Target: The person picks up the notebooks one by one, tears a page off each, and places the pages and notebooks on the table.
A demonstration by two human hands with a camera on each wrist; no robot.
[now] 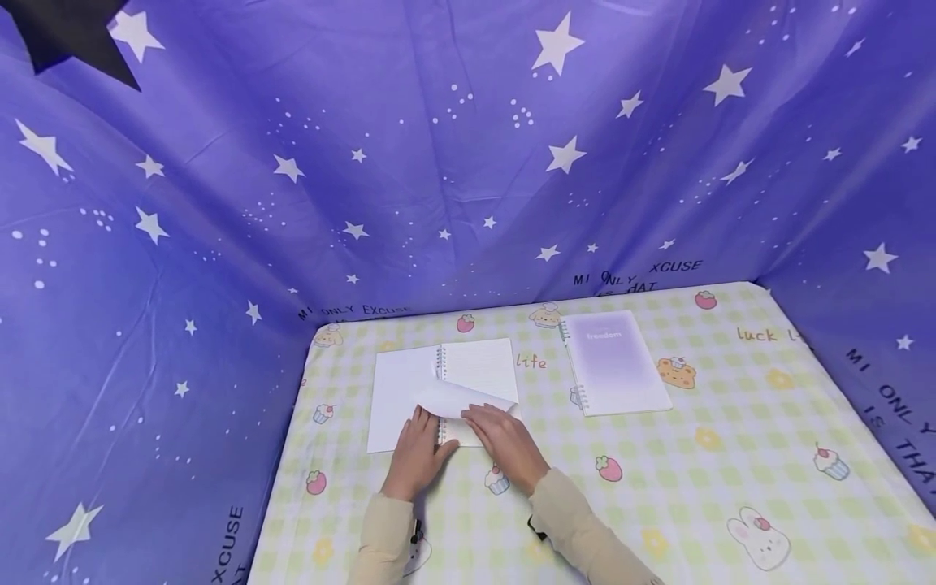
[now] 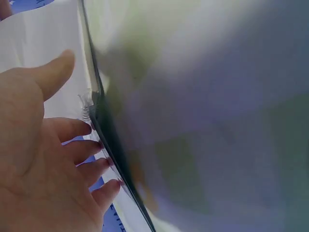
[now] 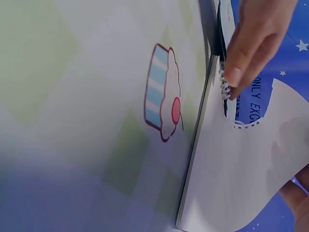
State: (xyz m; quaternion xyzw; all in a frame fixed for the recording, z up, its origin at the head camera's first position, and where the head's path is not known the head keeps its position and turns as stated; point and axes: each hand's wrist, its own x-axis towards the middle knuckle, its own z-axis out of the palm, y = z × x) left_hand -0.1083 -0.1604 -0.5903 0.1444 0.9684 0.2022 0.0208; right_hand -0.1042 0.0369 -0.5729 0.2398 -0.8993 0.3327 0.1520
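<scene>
Beige sleeves lie nearest, on the near side of the coil that binds a ruled notebook. Just right of the coil, the person's right hand grasps a curled white page, fingers bent over the sheet; the thumb is hidden. The left hand grasps nothing: its fingers reach out fairly straight, touching the notebook by the coil's near end.

Part of the page's punched edge stands away from the coil in the right wrist view, so the likeliest trouble is an uneven rip, caused by pulling across the holes rather than along them. A harder squeeze could crease the curl. Should the left hand press too lightly, the notebook could slide or lift with the sheet, and the cartoon-print tablecloth beneath might ruck.

Well right of the coil lies a purple "freedom" notebook, apart from both hands, which a wide swing might nudge. Beyond the coil hangs a star-print curtain.
</scene>
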